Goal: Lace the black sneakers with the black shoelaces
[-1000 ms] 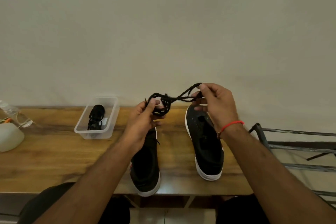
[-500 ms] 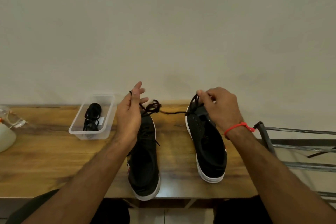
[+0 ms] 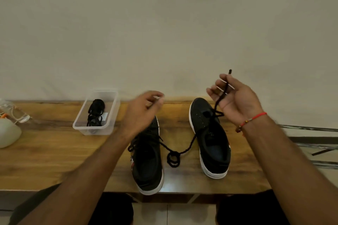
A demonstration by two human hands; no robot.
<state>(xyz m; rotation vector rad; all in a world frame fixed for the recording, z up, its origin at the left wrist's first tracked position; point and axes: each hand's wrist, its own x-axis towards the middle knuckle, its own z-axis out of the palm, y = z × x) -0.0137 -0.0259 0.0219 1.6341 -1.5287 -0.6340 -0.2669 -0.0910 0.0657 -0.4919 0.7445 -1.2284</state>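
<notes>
Trailing from the raised right hand (image 3: 237,100), whose fingers (image 3: 222,83) pinch it near its tip, a loose black shoelace (image 3: 190,144) drops across the right black white-soled sneaker (image 3: 210,137) and ends in a small coil on the wooden tabletop (image 3: 54,151) between the pair. Motion blurs the left hand (image 3: 144,113); its fingers look loosely curled above the toe of the left black sneaker (image 3: 148,166), gripping nothing that can be made out, and the hand hides that shoe's front. How far either shoe is laced is hard to tell. A plain pale wall rises behind. A clear plastic tub (image 3: 80,124) left of the shoes holds a second bundled black lace (image 3: 96,113). Cut off at the left edge are a pale rounded object (image 3: 7,135) and something clear; a dark metal frame (image 3: 311,129) is at right.
</notes>
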